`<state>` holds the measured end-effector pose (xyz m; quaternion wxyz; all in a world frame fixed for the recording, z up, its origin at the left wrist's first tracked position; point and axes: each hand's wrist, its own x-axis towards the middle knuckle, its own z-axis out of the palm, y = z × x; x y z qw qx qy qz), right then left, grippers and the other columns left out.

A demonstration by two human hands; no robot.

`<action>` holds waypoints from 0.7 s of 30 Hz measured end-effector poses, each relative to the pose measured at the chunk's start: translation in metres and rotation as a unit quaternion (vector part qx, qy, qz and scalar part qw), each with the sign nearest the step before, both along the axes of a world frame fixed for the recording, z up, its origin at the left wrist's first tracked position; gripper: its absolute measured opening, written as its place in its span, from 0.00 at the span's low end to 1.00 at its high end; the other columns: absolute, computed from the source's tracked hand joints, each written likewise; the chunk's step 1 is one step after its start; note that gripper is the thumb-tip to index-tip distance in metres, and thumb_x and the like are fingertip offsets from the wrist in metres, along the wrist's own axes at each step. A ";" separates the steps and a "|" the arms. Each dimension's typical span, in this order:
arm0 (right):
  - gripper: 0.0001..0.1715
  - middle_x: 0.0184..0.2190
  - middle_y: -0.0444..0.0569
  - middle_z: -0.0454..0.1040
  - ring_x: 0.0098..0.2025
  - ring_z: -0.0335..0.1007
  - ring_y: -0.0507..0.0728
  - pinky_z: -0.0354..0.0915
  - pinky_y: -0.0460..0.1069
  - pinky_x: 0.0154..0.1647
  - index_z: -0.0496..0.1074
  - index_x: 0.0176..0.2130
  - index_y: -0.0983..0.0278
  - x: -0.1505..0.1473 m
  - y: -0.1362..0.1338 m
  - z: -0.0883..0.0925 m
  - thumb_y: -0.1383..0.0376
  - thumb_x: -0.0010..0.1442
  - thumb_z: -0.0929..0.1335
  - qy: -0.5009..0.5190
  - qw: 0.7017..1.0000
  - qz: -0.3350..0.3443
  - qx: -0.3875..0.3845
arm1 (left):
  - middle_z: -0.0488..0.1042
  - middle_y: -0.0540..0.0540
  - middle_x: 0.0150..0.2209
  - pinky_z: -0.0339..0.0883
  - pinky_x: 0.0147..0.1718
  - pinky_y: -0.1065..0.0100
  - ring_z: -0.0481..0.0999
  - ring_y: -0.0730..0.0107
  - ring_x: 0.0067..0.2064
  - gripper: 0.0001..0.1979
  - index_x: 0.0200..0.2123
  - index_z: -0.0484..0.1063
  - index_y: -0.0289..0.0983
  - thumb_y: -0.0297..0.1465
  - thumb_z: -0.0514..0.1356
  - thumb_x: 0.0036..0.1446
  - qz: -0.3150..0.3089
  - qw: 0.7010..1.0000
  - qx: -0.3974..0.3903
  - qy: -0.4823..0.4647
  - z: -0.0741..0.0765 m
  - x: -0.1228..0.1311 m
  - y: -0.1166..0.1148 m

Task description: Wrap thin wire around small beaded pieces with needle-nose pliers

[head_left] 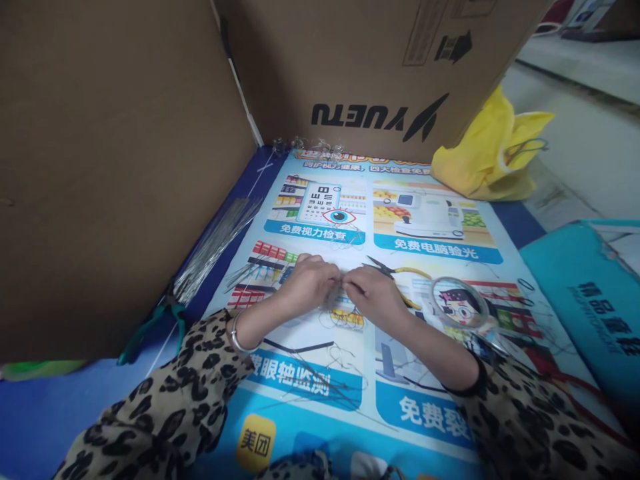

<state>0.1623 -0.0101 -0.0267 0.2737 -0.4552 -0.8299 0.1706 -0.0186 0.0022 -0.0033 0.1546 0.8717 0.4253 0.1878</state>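
Note:
My left hand (316,281) and my right hand (373,291) meet fingertip to fingertip over a printed poster (369,267). Both are closed in a pinch on a thin metal wire (345,313), whose curved strands show just below the fingers; most of what lies between the fingertips is hidden. Beyond my right hand lie pliers with yellow handles (411,272), jaws pointing left. Right of that hand is a roll of clear tape (459,303). Loose thin wires (320,383) are scattered over the poster nearer to me.
Tall cardboard panels (125,167) wall off the left and back. A bundle of straight silver wires (220,247) and teal-handled pliers (163,320) lie at left. Small wire pieces (320,147) sit at the back. A yellow bag (487,153) and a teal box (585,293) stand at right.

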 end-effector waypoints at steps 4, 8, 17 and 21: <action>0.12 0.27 0.47 0.73 0.34 0.66 0.54 0.59 0.49 0.38 0.69 0.28 0.62 0.000 0.000 0.000 0.69 0.58 0.60 -0.006 1.000 0.006 0.005 | 0.75 0.49 0.28 0.57 0.42 0.63 0.70 0.68 0.36 0.11 0.29 0.74 0.38 0.24 0.52 0.56 -0.015 1.000 0.014 0.014 0.000 -0.001 0.001; 0.12 0.26 0.47 0.72 0.34 0.65 0.54 0.59 0.48 0.38 0.69 0.27 0.62 0.000 0.000 0.000 0.69 0.58 0.60 -0.013 1.000 0.007 0.004 | 0.75 0.48 0.27 0.58 0.41 0.62 0.70 0.66 0.35 0.11 0.29 0.73 0.37 0.23 0.51 0.55 -0.031 0.999 0.020 0.032 -0.001 -0.001 0.002; 0.08 0.31 0.45 0.74 0.34 0.68 0.53 0.59 0.47 0.35 0.71 0.37 0.62 0.005 0.000 0.003 0.64 0.58 0.63 0.011 0.997 -0.046 -0.064 | 0.74 0.47 0.37 0.64 0.39 0.69 0.72 0.71 0.39 0.09 0.38 0.70 0.36 0.33 0.52 0.60 0.089 0.965 -0.073 -0.235 0.006 -0.011 0.005; 0.09 0.30 0.44 0.73 0.34 0.67 0.53 0.59 0.47 0.35 0.71 0.34 0.61 0.006 0.000 0.003 0.63 0.59 0.62 0.018 0.996 -0.046 -0.068 | 0.73 0.48 0.33 0.64 0.35 0.70 0.72 0.72 0.36 0.10 0.36 0.69 0.36 0.35 0.53 0.59 0.125 0.960 -0.095 -0.231 0.007 -0.014 -0.001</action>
